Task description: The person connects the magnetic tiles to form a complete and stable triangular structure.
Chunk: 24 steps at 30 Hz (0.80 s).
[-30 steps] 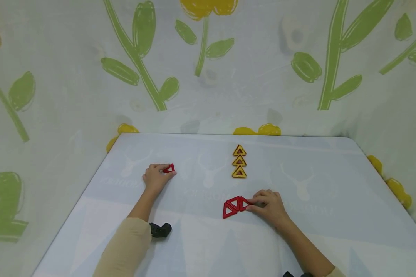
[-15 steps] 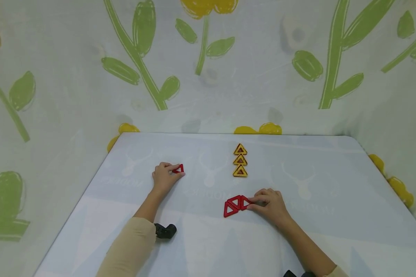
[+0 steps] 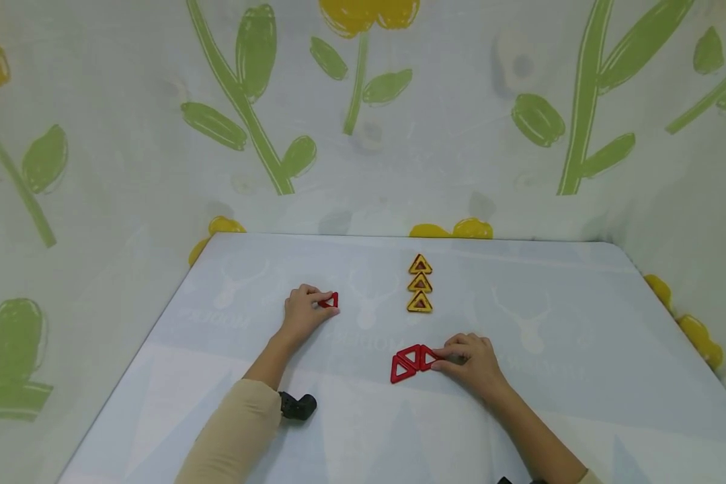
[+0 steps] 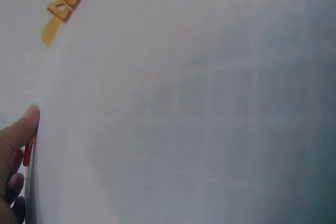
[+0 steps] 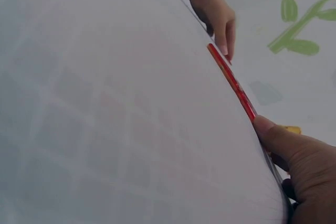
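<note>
Between thumb and fingers my left hand (image 3: 302, 312) pinches a small red triangle tile (image 3: 333, 300) with an open middle, left of the yellow tiles. My right hand (image 3: 472, 363) pinches the right end of a short row of red triangle tiles (image 3: 409, 357), joined edge to edge near the table's middle. Three of them show. In the right wrist view the row (image 5: 233, 83) appears edge-on, running out from the thumb. The left wrist view shows only a sliver of red tile (image 4: 29, 151) under the left thumb; the fingers hide the rest.
Behind the red row, three yellow triangle tiles (image 3: 420, 283) stand in a line, point to base, on the white table (image 3: 520, 417). A flower-patterned cloth wall (image 3: 387, 168) rises past the table's far edge. Black wrist devices (image 3: 298, 406) sit on the forearms.
My left hand has moved right with its red tile, closer to the red row and the yellow line. My right hand keeps its pinch on the row, nearly still.
</note>
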Available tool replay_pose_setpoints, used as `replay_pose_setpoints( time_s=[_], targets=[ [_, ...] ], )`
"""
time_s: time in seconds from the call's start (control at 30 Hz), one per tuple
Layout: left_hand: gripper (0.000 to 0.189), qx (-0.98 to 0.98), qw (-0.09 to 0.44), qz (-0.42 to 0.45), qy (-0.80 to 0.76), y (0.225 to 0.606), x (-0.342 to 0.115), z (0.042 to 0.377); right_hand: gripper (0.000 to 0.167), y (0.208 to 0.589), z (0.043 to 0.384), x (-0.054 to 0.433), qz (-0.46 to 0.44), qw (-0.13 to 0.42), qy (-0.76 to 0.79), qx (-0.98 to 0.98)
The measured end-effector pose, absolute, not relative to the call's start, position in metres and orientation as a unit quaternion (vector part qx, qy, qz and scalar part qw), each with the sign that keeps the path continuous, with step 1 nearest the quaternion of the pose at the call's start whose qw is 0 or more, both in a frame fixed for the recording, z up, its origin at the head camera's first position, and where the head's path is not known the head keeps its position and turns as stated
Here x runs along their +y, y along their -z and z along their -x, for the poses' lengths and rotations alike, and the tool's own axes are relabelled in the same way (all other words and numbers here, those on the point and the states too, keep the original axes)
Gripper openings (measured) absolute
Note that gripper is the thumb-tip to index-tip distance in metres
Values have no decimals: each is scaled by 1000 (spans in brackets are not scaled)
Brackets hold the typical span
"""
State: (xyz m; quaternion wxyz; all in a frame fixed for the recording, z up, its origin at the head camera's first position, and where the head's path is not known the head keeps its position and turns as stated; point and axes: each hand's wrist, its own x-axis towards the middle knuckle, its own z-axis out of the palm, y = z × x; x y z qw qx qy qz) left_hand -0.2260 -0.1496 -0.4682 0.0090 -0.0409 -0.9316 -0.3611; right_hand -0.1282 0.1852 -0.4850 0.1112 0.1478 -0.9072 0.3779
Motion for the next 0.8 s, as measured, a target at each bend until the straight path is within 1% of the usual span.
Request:
replay_pose_setpoints(
  time_s=[0.4, 0.57, 0.8],
  targets=[
    [44, -929, -4, 86, 360, 466, -134, 225, 19, 484, 128, 184, -140, 101, -373, -912],
    [43, -933, -11, 110, 343, 467, -128, 226, 20, 485, 128, 184, -148, 110, -371, -910],
    [43, -932, -41, 133, 335, 466, -119, 226, 21, 484, 129, 185, -157, 117, -366, -910]
  ],
)
